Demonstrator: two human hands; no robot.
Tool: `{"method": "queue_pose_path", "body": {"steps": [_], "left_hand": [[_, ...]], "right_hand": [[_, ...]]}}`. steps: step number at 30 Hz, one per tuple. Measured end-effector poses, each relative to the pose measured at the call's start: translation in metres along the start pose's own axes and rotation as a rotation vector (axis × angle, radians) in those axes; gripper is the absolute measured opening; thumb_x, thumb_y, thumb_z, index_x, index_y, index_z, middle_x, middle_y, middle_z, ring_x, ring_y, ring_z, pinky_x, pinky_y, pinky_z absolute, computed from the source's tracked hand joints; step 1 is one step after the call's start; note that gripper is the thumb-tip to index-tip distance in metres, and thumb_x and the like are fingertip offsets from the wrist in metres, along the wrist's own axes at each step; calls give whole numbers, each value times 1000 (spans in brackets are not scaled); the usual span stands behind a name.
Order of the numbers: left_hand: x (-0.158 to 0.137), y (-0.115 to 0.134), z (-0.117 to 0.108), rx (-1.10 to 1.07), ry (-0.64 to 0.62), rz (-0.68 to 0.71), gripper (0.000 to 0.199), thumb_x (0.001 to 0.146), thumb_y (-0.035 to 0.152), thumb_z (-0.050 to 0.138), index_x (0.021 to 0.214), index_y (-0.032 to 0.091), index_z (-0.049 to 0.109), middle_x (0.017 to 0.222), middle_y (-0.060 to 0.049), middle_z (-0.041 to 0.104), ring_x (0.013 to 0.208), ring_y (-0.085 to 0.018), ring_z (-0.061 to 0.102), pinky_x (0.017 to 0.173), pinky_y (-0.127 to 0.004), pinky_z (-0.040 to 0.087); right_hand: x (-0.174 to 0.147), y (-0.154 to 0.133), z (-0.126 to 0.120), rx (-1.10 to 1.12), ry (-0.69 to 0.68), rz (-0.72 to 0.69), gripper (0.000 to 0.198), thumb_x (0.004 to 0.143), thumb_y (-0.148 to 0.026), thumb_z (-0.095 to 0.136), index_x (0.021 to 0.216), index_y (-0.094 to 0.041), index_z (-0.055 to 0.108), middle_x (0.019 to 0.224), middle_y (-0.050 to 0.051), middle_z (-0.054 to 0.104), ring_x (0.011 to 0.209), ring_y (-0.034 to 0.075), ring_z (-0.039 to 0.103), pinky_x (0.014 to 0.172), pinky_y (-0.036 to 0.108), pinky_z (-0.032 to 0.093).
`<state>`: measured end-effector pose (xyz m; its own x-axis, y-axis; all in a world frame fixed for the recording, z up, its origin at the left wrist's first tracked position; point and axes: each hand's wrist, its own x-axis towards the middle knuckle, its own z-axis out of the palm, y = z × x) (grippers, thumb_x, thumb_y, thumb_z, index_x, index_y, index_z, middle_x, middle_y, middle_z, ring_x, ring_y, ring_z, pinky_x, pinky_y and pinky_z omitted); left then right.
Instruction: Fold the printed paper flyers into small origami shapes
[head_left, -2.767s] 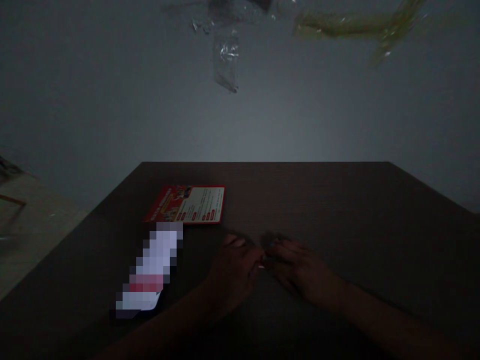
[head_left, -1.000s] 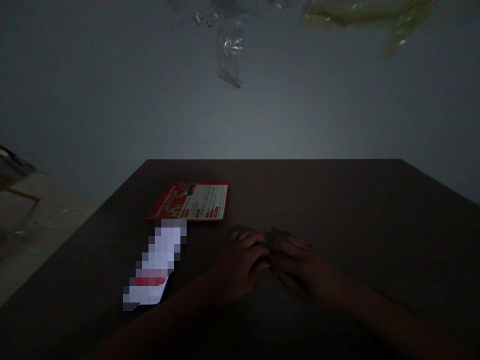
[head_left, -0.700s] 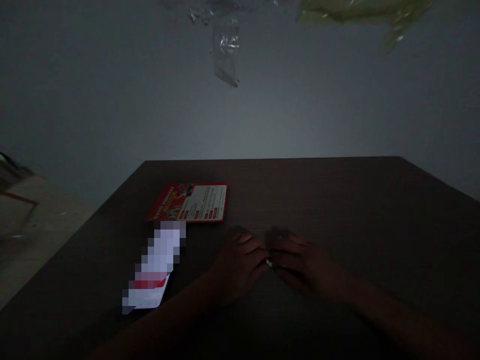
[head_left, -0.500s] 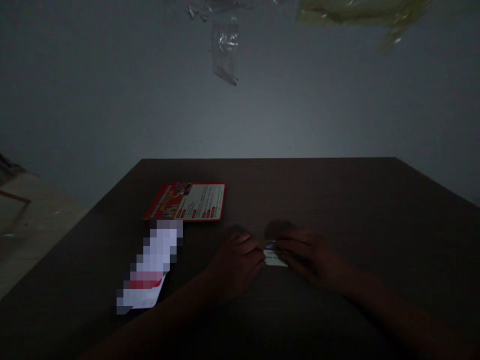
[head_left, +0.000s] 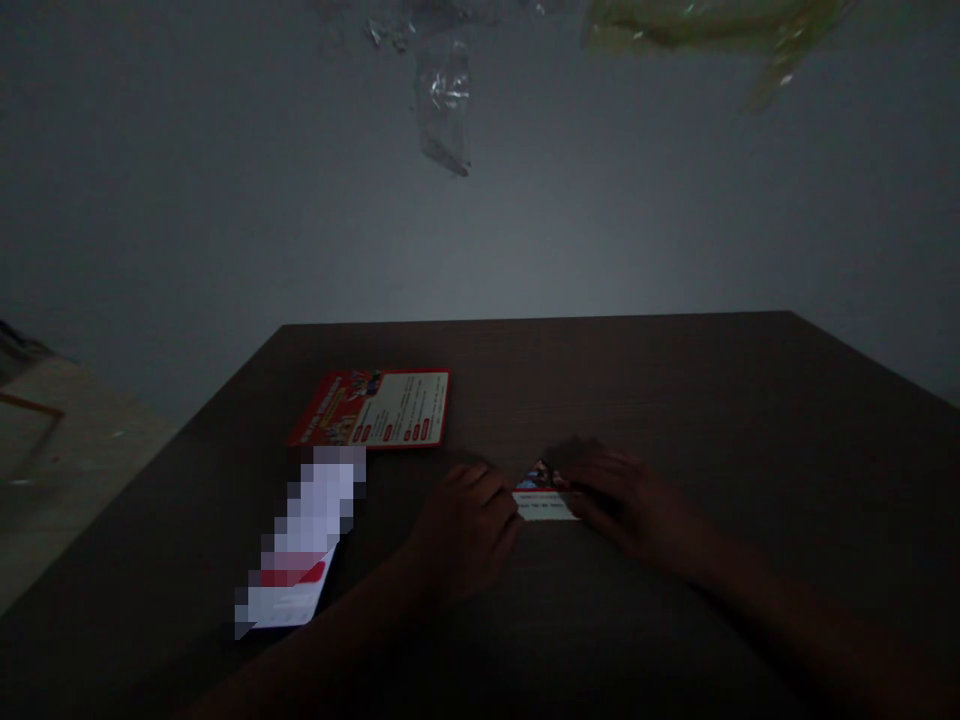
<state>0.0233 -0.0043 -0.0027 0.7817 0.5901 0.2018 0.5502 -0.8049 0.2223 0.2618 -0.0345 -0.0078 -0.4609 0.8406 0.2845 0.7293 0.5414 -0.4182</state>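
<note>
A small folded paper [head_left: 546, 505] lies on the table between my two hands. Its upper part is a colourful printed triangle; below runs a pale strip with a line of print, parted from it by a red line. My left hand [head_left: 469, 525] is closed, with its fingertips at the paper's left end. At the right end, my right hand [head_left: 630, 505] has its thumb and fingers on the paper, covering that corner. Dim light hides the exact grip of the fingers.
To the left lies a lit phone [head_left: 300, 600], its screen mostly pixelated. Behind it is a red and white printed leaflet [head_left: 405, 410]. The dark table [head_left: 637, 370] meets a grey wall [head_left: 600, 220], where clear plastic [head_left: 444, 110] and a yellowish strip [head_left: 690, 28] hang.
My hands have moved slightly apart, the left one a little leftward. More of the paper shows between them, including its printed triangle. The camera view has shifted slightly.
</note>
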Motion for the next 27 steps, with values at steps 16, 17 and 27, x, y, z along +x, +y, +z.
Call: {"method": "queue_pose_path", "body": {"steps": [16,17,27], "left_hand": [[-1,1,5,-123,4,32,39,85,39,58,118,19,52,122,-10,53,110,-27,48,94,-43,39],[-1,1,6,-118,2,40,40,85,40,58,118,19,52,122,-10,53,111,-27,48,95,-43,39],[1,1,12,-29,63,102,30,92,31,49,116,14,55,116,-10,60,106,-24,55,90,-39,47]], "right_hand": [[1,-12,4,186,-75,-90,48,75,-21,67,122,-24,53,111,7,64,105,23,56,93,42,39],[1,-13,4,192,-80,-98,50,75,-21,68,122,-24,53,111,6,64,105,22,56,93,42,39],[-1,-8,4,189,-64,-90,44,78,-20,65,121,-23,54,109,7,65,103,22,56,91,41,42]]}}
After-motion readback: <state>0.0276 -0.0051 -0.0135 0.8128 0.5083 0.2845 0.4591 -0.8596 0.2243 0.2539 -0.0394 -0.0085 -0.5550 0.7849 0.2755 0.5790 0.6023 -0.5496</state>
